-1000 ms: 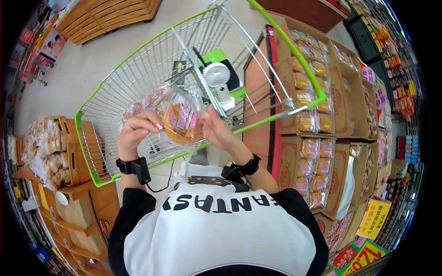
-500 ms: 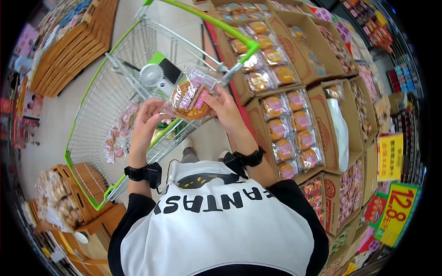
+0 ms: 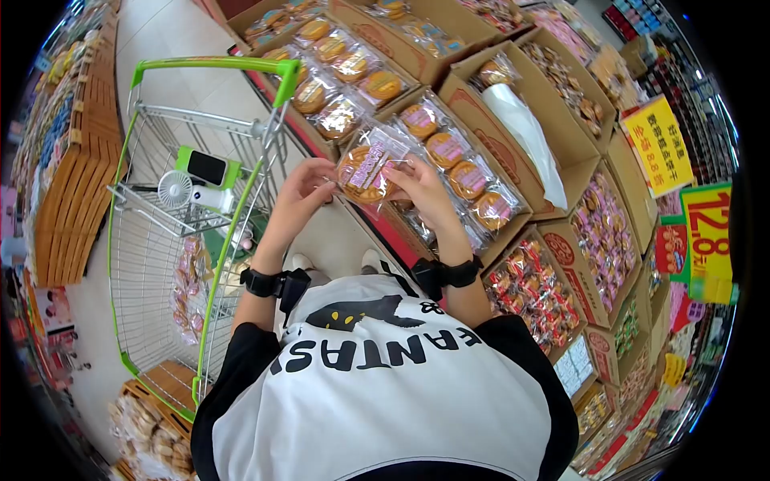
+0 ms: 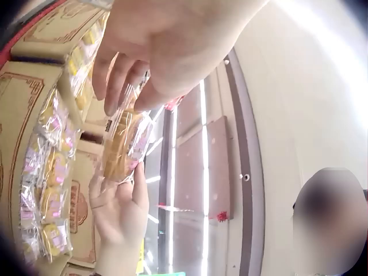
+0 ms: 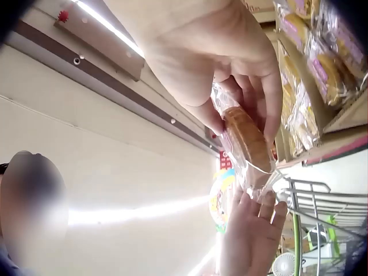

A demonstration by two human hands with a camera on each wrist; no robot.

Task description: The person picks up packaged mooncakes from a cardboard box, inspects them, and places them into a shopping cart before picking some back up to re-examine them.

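R hand [image 3: 427,192] pinches wrapped cake [image 3: 366,172] edge; L hand [image 3: 305,194] loosely open, touching opp. edge. Box [image 3: 486,148] close by; cake underside hidden in head view.

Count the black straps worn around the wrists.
2: one black strap around the wrist of the left hand, another black strap around the wrist of the right hand.

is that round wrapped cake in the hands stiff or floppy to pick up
Probably fairly stiff: the thick cake looks unbent in the right hand. The loose, shiny wrapper may crinkle and slip a bit. Its round rim might roll if stood up.
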